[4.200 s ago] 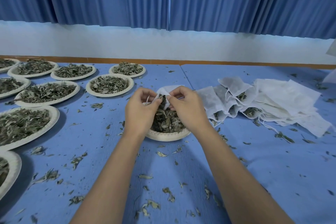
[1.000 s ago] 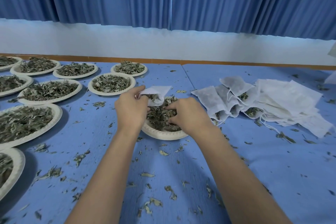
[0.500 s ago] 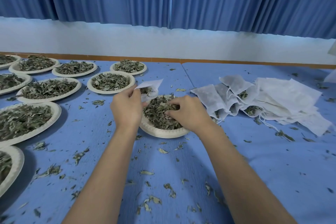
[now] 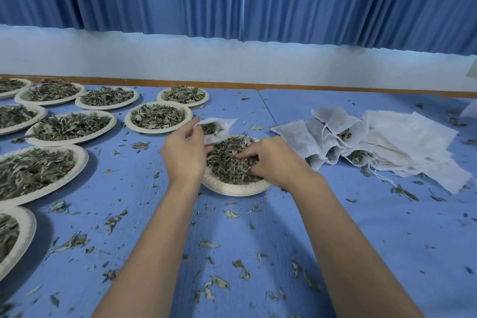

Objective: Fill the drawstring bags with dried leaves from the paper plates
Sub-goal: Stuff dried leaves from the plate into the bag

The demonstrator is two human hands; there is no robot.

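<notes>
A white paper plate point(image 4: 233, 190) heaped with dried leaves point(image 4: 227, 160) sits in front of me on the blue table. My left hand point(image 4: 184, 153) holds a small white drawstring bag point(image 4: 219, 128) by its mouth, just above the plate's far left rim; some leaves show inside the bag. My right hand point(image 4: 271, 160) lies on the leaf pile with its fingers curled into the leaves, gathering a pinch of them.
Several more plates of leaves point(image 4: 158, 116) fill the table's left side. A heap of white bags point(image 4: 382, 142), some with leaves in them, lies at the right. Loose leaf bits are scattered over the blue table point(image 4: 387, 227). A white wall and blue curtains stand behind.
Four seconds ago both hands were at the bag's mouth. Since then the right hand dropped onto the leaf pile and dug in, while the left hand raised the bag slightly to the left.
</notes>
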